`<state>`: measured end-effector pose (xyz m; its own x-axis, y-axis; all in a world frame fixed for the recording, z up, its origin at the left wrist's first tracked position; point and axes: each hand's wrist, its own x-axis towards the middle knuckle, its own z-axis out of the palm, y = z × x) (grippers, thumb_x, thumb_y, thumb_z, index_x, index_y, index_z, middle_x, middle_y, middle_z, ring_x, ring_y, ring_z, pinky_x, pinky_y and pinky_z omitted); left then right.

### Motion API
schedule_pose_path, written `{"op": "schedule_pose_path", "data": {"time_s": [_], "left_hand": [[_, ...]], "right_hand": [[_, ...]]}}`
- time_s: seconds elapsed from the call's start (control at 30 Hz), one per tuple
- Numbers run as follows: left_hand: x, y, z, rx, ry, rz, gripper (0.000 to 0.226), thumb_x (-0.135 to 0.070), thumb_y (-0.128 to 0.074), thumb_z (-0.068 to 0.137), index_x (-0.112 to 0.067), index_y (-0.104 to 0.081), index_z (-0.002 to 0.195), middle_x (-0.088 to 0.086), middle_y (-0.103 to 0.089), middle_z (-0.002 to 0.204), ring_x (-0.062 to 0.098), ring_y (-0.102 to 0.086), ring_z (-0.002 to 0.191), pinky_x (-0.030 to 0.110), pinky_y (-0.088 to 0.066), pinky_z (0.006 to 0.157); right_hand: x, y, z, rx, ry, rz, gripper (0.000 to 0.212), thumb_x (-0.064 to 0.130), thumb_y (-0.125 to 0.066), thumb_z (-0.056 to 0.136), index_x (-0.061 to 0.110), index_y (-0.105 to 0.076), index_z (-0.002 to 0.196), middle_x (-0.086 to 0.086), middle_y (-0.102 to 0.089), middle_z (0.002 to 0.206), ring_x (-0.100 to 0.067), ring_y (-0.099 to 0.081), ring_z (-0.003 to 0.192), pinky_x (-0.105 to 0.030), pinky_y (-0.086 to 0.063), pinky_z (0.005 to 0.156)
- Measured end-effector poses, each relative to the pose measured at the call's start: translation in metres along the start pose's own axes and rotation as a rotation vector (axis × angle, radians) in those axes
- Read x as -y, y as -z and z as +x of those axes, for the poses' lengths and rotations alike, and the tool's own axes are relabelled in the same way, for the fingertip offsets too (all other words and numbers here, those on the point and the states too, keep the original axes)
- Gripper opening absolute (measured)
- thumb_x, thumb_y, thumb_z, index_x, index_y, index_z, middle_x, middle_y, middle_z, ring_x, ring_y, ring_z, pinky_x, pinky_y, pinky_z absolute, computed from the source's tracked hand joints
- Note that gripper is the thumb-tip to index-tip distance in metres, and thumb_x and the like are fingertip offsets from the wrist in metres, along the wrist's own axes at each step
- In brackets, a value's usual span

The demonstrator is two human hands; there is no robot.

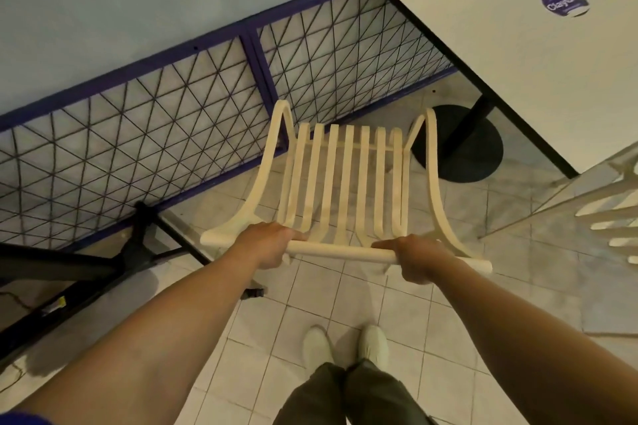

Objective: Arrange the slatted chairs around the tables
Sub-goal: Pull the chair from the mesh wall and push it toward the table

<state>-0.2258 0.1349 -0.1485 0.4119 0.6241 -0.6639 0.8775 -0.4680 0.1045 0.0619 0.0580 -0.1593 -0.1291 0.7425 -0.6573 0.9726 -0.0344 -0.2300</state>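
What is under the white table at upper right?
Under the white table, a black post stands on a round black base on the tiled floor. The tabletop hides the post's top.

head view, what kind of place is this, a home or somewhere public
Probably a cafe or small eatery. A white pedestal table carries a round branded sticker, both hands grip a cream slatted chair of the stackable kind, and the tiled floor runs along a purple mesh railing.

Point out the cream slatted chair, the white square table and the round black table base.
Cream slatted chair (pixel 345 179): head view, middle slat.
White square table (pixel 518 55): head view, bare tabletop.
Round black table base (pixel 466 155): head view, disc's top.
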Motion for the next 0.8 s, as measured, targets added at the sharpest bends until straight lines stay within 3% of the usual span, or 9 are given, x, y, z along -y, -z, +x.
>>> {"op": "schedule_pose_path", "data": {"time_s": [0.33,0.47,0.8], "left_hand": [[-0.005,0.001,0.004,0.038,0.072,0.008,0.08,0.0,-0.054,0.091,-0.053,-0.035,0.148,0.002,-0.06,0.121,0.02,-0.057,0.089,0.031,-0.045,0.071],[-0.004,0.001,0.004,0.032,0.073,-0.001,0.079,-0.001,-0.053,0.092,-0.053,-0.035,0.147,0.002,-0.061,0.122,0.02,-0.056,0.087,0.03,-0.044,0.07],[0.005,-0.001,0.008,0.053,-0.014,0.014,0.08,-0.004,-0.055,0.093,-0.056,-0.029,0.148,0.001,-0.059,0.12,0.021,-0.058,0.095,0.034,-0.048,0.078]], "right_hand": [[-0.007,-0.003,0.009,0.033,0.037,-0.01,0.067,0.019,-0.063,0.087,0.047,-0.039,0.142,0.011,-0.061,0.104,-0.011,-0.059,0.087,-0.035,-0.055,0.083],[-0.007,0.001,0.014,0.096,0.043,0.035,0.064,0.029,-0.061,0.087,0.048,-0.037,0.143,0.009,-0.061,0.118,-0.014,-0.058,0.098,-0.039,-0.051,0.091],[0.001,0.005,0.019,0.172,-0.036,0.072,0.078,0.007,-0.061,0.085,0.044,-0.033,0.148,0.004,-0.056,0.125,-0.016,-0.054,0.102,-0.037,-0.047,0.095]]}}
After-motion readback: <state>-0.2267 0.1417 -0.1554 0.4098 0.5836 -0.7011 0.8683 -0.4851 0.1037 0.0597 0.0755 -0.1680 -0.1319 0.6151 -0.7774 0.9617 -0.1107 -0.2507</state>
